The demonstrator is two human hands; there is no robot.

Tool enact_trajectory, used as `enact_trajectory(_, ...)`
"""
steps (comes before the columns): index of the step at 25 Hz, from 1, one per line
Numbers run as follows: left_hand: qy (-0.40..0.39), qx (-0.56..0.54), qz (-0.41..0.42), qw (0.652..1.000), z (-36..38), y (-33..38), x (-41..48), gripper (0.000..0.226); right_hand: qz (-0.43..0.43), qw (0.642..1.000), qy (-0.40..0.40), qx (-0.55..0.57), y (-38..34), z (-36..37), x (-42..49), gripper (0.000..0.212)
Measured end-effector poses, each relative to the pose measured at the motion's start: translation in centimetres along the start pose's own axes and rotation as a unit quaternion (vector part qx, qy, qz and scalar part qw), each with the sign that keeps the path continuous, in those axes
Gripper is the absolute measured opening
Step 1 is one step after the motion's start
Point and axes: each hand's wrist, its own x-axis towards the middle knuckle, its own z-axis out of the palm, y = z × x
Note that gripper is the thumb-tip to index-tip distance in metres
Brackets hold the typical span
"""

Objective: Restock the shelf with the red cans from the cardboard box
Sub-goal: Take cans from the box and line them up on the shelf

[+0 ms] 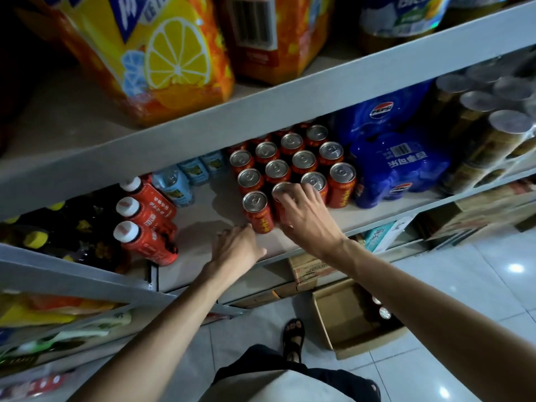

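Several red cans (304,161) with silver tops stand in rows on the middle grey shelf (203,224). My right hand (307,216) grips a red can (282,190) at the front of the group, fingers curled over its top and side. My left hand (236,248) rests on the shelf, its fingertips touching the base of the front-left red can (258,211). The open cardboard box (342,323) sits on the floor below, with a couple of can tops (384,312) showing beside my right forearm.
Red bottles with white caps (145,224) lie left of the cans, pale blue bottles (179,181) behind them. Blue Pepsi packs (397,169) stand right of the cans. Orange lemon-tea packs (162,59) fill the shelf above. My sandalled foot (294,338) is on the tiled floor.
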Motion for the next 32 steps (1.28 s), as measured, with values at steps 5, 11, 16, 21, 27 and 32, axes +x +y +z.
enact_trajectory(5,-0.048,-0.079,0.154,0.984,1.4,7.9,-2.4,0.030,0.090,0.993,0.013,0.069,4.9,-1.7,-8.9,0.036)
enact_trajectory(11,-0.302,-0.170,0.152,0.926,12.6,16.9,-1.3,0.033,0.350,0.921,-0.070,0.154,12.0,2.2,-22.3,0.023)
enact_trajectory(16,-0.375,-0.224,0.008,0.900,28.3,20.3,2.9,0.017,0.516,0.814,-0.212,0.160,17.9,14.0,-36.1,0.016)
enact_trajectory(21,-0.342,-0.282,-0.156,0.882,49.1,21.4,9.4,0.033,0.579,0.743,-0.288,0.173,23.1,31.5,-47.1,0.042)
enact_trajectory(27,-0.298,-0.297,-0.330,0.845,68.0,18.4,14.9,0.047,0.543,0.792,-0.261,0.096,32.7,51.1,-49.8,0.054)
enact_trajectory(32,-0.285,-0.278,-0.352,0.847,73.4,17.2,18.4,0.069,0.592,0.750,-0.295,0.002,38.3,60.1,-49.3,0.059)
